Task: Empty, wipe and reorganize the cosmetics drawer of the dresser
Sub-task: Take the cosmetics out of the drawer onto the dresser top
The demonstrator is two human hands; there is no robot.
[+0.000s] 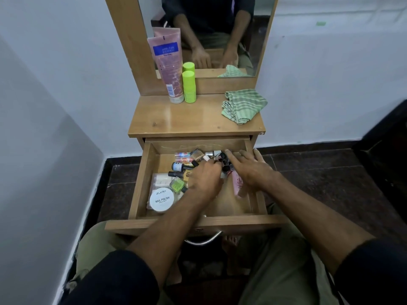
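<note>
Fingers [212,167] of our left hand [206,180] curl down into the heap of small bottles [217,156] at the back of the open drawer [143,183]; they seem to close on something there, but we cannot tell which piece, since the hand hides its own grip. Our right hand [253,170] lies just beside it with its fingers stretched flat and spread, the tips reaching past the bottles toward the drawer's right rear corner, holding nothing that we can see.

Under and around our hands the drawer carries the cosmetics: a dark bottle with a blue label [178,166], a yellow-labelled bottle [186,173], a green nail polish bottle [178,185], a round white tub marked NAIL POLISH [162,199] near the front left, a clear packet [159,180] behind it, and a pink tube [237,183] lying along the right side beneath our right wrist.

On the bench [187,119] above, a tall pink tube [170,69] stands cap down against the mirror [220,29], touching a lime green stick [189,86] on its right. A crumpled green striped cloth [242,105] rests well apart from them at the right rear.
</note>
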